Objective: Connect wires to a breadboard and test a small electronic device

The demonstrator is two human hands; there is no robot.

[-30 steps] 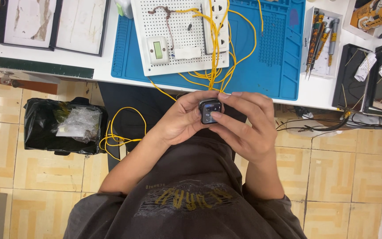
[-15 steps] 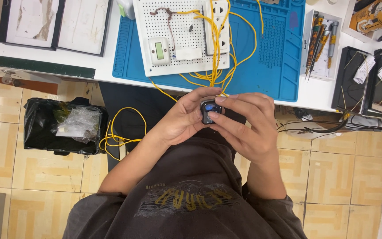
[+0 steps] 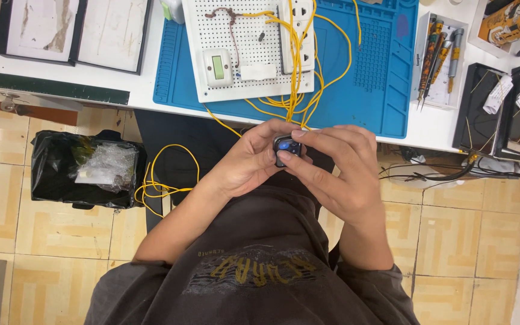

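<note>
gripping small black device (image 3: 287, 149), both hands, below table edge (image 3: 151, 108)

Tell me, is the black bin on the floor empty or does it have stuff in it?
It has stuff in it. The bin is lined with a black bag, and crumpled clear plastic with a bit of white paper lies on top inside it.

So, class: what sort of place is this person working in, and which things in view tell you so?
Probably an electronics or electrical-wiring workbench: a blue rubbery work mat, a white perforated board strung with yellow wires, and a tray of screwdrivers.
</note>
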